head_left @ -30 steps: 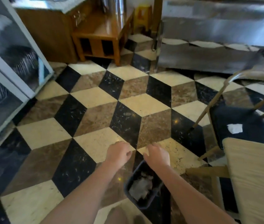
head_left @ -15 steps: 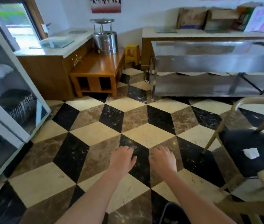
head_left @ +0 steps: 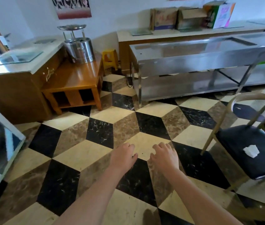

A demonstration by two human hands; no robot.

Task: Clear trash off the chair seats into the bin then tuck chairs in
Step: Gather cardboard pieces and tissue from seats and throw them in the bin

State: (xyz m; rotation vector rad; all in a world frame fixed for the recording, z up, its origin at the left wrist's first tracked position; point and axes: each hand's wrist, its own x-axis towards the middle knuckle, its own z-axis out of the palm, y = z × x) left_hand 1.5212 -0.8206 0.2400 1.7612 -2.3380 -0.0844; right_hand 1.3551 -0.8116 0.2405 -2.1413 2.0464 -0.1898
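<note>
Glossy marble floor [head_left: 99,132] in cube-pattern diamonds (cream, brown, black) spreads under me. At right, the chair [head_left: 248,148] has a bent wood frame and black padded seat carrying 1 crumpled white paper scrap [head_left: 251,151]. My left hand [head_left: 123,157] and right hand [head_left: 165,157] hover empty, fingers loosely spread.

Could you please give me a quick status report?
Left hand and right hand empty, open. White paper scrap on black chair seat. Path clear.
</note>
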